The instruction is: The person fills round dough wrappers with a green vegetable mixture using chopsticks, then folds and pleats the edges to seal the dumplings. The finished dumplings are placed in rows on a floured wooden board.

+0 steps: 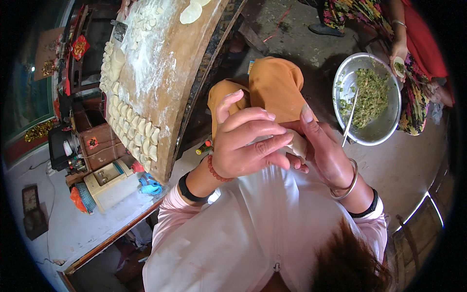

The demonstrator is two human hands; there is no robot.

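Above my lap, a pale dumpling [297, 145] sits between my two hands, partly covered by fingers. My right hand [325, 148] is closed around it, with the thumb raised along its side. From the left, my left hand [248, 141] meets the dumpling's edge with thumb and forefinger, while its other fingers fan outward and the little finger lifts. How the dumpling's edge is folded is hidden. To the right of my hands is a metal basin [336, 97] of chopped green filling [372, 97], with a light-coloured stick-like utensil [351, 117] leaning in it.
At left, a floured wooden board [187, 63] carries rows of dumplings [134, 126], dough pieces [146, 19] and round wrappers [191, 13]. Beside the basin, another person's hand [399, 53] holds a wrapper with filling. A cream-coloured appliance [114, 187] stands lower left.
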